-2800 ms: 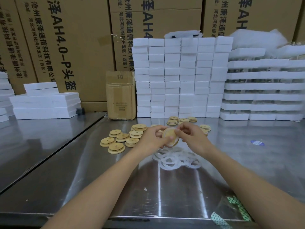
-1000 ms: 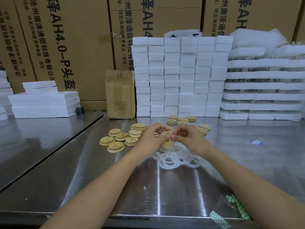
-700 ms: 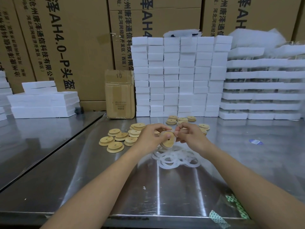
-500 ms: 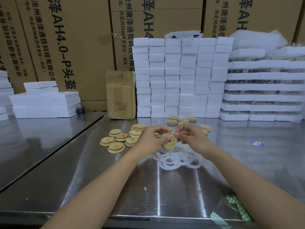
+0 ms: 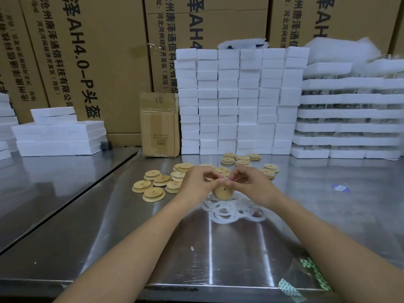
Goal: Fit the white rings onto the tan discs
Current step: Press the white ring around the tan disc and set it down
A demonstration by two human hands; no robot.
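1. Steel counter (image 5: pixel 218 248), cartons (image 5: pixel 98 62) behind.
2. Left hand (image 5: pixel 197 182) and right hand (image 5: pixel 251 184) both pinch one disc (image 5: pixel 223 192), held on edge between them.
3. Rings (image 5: pixel 237 212) heaped just under the hands; loose discs (image 5: pixel 153 185) left of them.

A shiny steel tabletop (image 5: pixel 218 248) reflects overhead light in pale streaks, and a second steel surface (image 5: pixel 54 182) adjoins it on the left. Tall brown cartons (image 5: pixel 109 62) printed with dark Chinese characters form the back wall. Before them stand stacked white foam blocks (image 5: pixel 238 101), a small cardboard box (image 5: pixel 159 125) and flat foam slabs (image 5: pixel 59 134).
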